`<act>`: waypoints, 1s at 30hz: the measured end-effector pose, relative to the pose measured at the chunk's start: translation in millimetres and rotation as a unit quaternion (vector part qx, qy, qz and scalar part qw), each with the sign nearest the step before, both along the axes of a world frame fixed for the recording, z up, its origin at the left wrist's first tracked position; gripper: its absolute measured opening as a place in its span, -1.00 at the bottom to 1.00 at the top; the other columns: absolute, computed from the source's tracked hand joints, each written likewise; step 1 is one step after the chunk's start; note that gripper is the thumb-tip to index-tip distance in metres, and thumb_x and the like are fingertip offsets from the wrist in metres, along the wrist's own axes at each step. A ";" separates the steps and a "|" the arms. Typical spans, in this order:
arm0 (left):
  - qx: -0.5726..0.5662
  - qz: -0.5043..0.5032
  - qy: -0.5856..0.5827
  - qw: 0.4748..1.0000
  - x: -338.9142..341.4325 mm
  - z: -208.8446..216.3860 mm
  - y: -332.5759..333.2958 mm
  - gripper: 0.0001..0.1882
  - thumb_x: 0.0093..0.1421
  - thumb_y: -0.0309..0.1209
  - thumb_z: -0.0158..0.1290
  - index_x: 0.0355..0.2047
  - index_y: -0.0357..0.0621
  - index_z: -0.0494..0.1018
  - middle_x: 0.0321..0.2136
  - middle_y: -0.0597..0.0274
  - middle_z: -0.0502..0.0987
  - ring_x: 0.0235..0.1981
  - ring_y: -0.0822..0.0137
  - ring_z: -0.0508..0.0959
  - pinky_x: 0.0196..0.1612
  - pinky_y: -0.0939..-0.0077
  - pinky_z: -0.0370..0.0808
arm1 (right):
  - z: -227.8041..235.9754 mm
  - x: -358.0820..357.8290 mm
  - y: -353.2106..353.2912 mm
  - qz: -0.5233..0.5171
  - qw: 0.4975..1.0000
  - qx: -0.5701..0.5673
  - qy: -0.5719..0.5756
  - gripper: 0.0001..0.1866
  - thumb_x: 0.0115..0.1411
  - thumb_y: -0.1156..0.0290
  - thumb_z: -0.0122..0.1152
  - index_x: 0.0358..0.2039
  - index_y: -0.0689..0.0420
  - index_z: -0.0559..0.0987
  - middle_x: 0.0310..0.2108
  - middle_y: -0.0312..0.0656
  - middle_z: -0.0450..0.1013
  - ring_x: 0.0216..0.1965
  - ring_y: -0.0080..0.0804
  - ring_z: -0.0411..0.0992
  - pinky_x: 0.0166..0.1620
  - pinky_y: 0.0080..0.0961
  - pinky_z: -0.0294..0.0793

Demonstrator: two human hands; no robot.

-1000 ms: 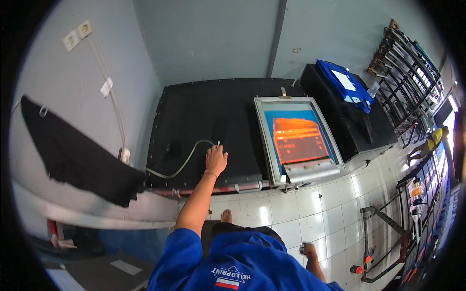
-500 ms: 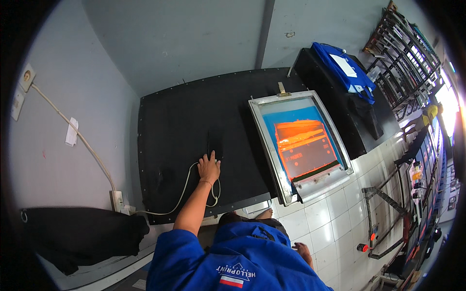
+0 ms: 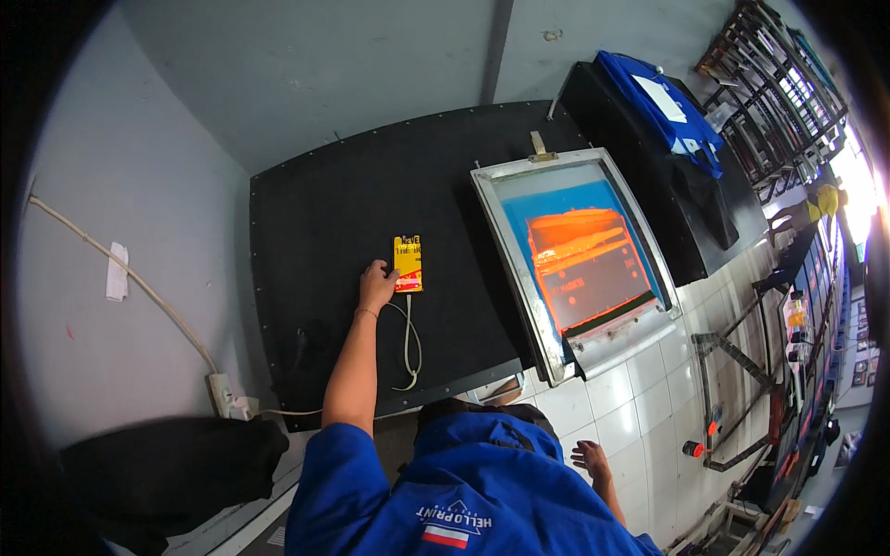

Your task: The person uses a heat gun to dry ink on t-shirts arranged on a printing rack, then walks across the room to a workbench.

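On the black-covered table [image 3: 324, 232] lies a flat phone [image 3: 409, 255], its upper side yellow and red with dark print. A pale cable [image 3: 408, 324] runs from its near end and loops over the table. The fingers of my left hand [image 3: 376, 287] are closed on the phone's lower left edge; the thumb's exact place is hard to see. Lower and to the right, my right hand [image 3: 591, 459] hangs beside my body above the floor, fingers apart, holding nothing.
A metal-framed printing screen [image 3: 498, 241] with bright orange ink [image 3: 575, 225] sits at the table's right. Past it, a blue bag [image 3: 649, 102] rests on a black table. A rack [image 3: 774, 88] stands far right. Dark cloth [image 3: 176, 463] hangs lower left, near a wall extension socket [image 3: 220, 394].
The phone's dark upper side has given way to its yellow and red one. My left hand has moved left and up to its edge. My right hand has risen slightly, fingers spreading.
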State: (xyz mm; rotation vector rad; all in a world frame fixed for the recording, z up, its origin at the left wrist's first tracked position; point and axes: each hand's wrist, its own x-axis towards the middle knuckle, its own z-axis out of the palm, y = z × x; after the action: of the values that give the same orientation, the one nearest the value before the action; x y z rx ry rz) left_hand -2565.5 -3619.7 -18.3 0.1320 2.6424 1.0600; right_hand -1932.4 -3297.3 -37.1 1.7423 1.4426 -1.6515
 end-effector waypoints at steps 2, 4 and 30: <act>-0.020 -0.003 0.011 1.000 -6.7 -22.6 -1.0 -0.59 0.23 -0.21 0.11 -0.03 -0.26 0.48 -0.14 -0.06 0.57 -0.01 -0.04 0.51 0.10 0.14 0.40 | 2.0 15.2 -8.9 -0.007 1.000 -0.003 -0.010 -0.53 0.32 0.22 0.06 0.12 0.28 0.41 -0.06 0.08 0.52 -0.14 -0.09 0.57 -0.15 -0.19 0.61; -0.004 0.016 -0.019 1.000 -20.5 -35.4 -6.0 -0.57 0.22 -0.20 0.13 -0.03 -0.26 0.47 -0.15 -0.06 0.57 -0.02 -0.06 0.51 0.12 0.13 0.38 | -0.3 27.3 -11.8 -0.011 1.000 -0.008 -0.018 -0.53 0.32 0.22 0.05 0.12 0.28 0.41 -0.06 0.08 0.52 -0.15 -0.08 0.57 -0.15 -0.18 0.62; -0.221 0.062 -0.007 0.973 22.9 45.1 80.6 -0.17 -0.07 -0.04 0.37 0.01 -0.43 0.32 0.01 -0.07 0.37 0.10 0.00 0.39 0.15 0.21 0.45 | 34.9 -54.0 -8.3 0.436 0.889 0.132 -0.038 -0.54 0.26 0.11 0.17 -0.04 0.25 0.56 -0.21 0.07 0.59 -0.17 -0.11 0.58 -0.09 -0.28 0.55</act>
State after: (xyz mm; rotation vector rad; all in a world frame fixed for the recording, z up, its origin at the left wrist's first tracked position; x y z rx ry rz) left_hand -2542.6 -3539.0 26.8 -0.1350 2.8273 0.4782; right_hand -1986.4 -3305.6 -2.2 0.9571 2.0505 -0.9157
